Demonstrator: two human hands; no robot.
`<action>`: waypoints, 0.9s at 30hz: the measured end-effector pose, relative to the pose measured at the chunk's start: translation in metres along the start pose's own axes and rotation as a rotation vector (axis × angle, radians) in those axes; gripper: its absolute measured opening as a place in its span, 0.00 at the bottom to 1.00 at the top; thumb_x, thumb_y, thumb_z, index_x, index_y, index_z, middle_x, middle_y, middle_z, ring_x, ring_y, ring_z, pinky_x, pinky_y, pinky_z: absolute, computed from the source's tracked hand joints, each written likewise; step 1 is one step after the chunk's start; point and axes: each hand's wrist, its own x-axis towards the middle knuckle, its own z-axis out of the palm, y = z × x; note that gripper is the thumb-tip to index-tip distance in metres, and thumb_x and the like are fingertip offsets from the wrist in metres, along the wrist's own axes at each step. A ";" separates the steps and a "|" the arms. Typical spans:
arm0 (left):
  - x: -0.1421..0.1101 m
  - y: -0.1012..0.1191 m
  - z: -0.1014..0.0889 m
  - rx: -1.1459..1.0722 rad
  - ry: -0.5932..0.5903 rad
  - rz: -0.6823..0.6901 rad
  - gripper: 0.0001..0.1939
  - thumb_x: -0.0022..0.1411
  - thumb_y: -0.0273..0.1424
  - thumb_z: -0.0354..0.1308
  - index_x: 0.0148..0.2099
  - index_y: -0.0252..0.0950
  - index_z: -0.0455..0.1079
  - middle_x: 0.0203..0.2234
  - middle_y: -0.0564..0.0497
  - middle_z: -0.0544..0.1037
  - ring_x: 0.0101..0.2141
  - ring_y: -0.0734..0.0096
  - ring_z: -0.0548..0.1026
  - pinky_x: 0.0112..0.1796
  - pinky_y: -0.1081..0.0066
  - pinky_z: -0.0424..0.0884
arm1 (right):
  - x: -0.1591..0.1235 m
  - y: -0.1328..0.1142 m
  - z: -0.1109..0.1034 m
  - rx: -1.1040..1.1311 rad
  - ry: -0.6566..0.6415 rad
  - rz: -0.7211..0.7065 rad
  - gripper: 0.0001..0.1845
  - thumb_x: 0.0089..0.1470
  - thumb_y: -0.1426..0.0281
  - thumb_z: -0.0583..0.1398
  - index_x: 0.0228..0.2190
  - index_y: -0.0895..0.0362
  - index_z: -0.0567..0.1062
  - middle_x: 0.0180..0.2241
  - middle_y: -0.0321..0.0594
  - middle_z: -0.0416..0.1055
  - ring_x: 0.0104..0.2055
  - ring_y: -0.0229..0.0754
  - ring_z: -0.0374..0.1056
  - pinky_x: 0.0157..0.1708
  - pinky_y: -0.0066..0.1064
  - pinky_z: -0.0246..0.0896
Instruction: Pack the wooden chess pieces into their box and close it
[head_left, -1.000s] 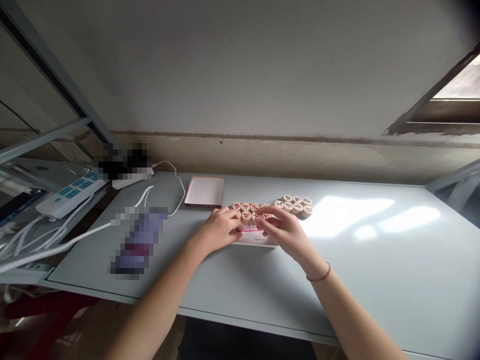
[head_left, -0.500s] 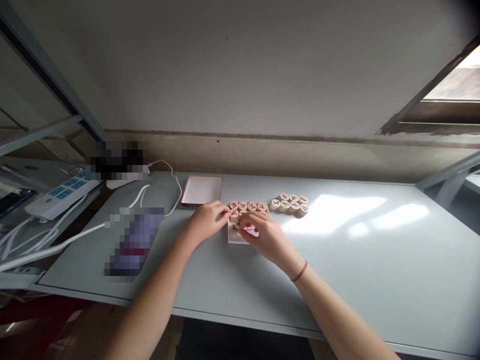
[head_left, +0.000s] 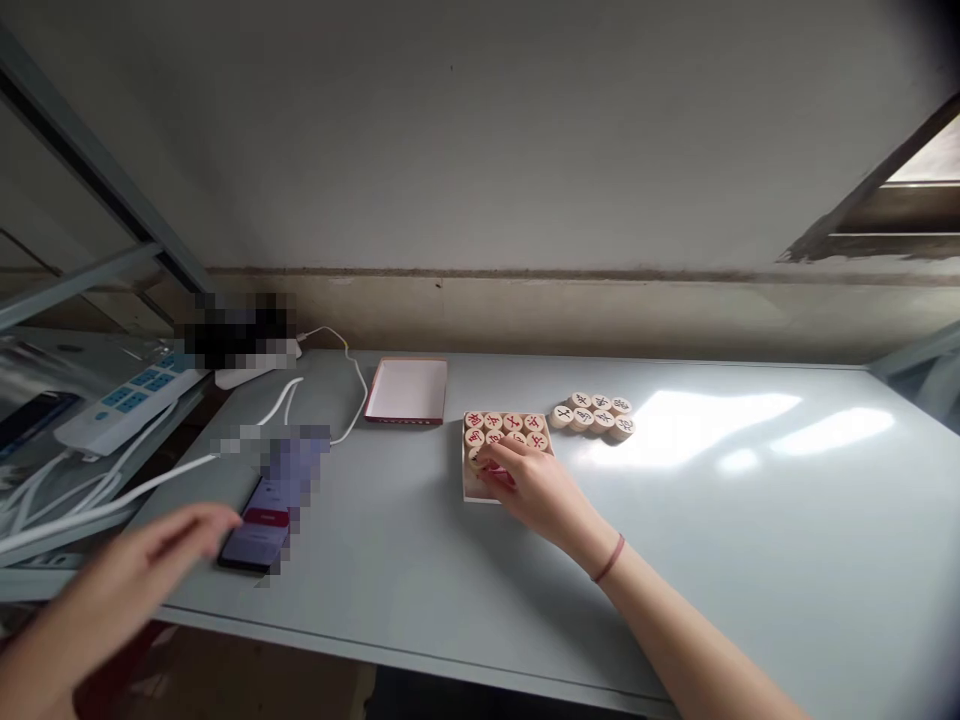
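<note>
A shallow open box (head_left: 470,487) stands mid-table, its back rows filled with round wooden xiangqi pieces (head_left: 513,423) marked in red. Over the box's front part is my right hand (head_left: 529,480), its thumb and fingers closed on a xiangqi piece (head_left: 475,457) with a dark mark, at the left of the front row. My hand hides much of that row. My left hand (head_left: 180,540), blurred by motion, hovers at the left by the lower end of a phone (head_left: 259,540). Whether its fingers touch the phone is unclear.
Several dark-marked xiangqi pieces (head_left: 602,418) are grouped right of the box. A box lid (head_left: 409,388) lies inside up behind it, to the left. White cables and a power strip (head_left: 124,400) occupy the left side. Sunlight glares on the table (head_left: 750,560) at the right.
My left hand has left the box's side and swung left to the phone. My right hand stays at the box, the dark-marked piece now by the front row's left end. The view has shifted slightly.
</note>
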 end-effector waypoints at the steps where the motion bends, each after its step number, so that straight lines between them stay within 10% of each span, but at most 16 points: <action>1: 0.015 -0.010 -0.011 0.052 0.143 -0.076 0.08 0.58 0.47 0.50 0.34 0.58 0.70 0.26 0.69 0.76 0.36 0.65 0.73 0.35 0.71 0.65 | 0.000 -0.001 0.000 0.010 0.002 -0.005 0.10 0.54 0.77 0.53 0.33 0.53 0.72 0.32 0.38 0.72 0.27 0.35 0.66 0.26 0.26 0.56; 12: 0.175 0.010 -0.020 0.634 0.227 -0.048 0.31 0.65 0.39 0.40 0.68 0.38 0.44 0.13 0.59 0.58 0.16 0.73 0.56 0.25 0.75 0.49 | -0.002 -0.003 0.000 0.081 -0.017 -0.004 0.07 0.57 0.72 0.52 0.32 0.53 0.70 0.28 0.37 0.72 0.25 0.36 0.64 0.26 0.27 0.55; 27: 0.188 0.013 -0.026 0.761 0.146 -0.052 0.29 0.68 0.41 0.26 0.69 0.42 0.37 0.24 0.53 0.64 0.21 0.75 0.58 0.27 0.78 0.53 | -0.002 -0.003 0.000 0.071 -0.004 -0.011 0.06 0.57 0.74 0.51 0.32 0.54 0.68 0.25 0.36 0.70 0.24 0.36 0.64 0.23 0.25 0.53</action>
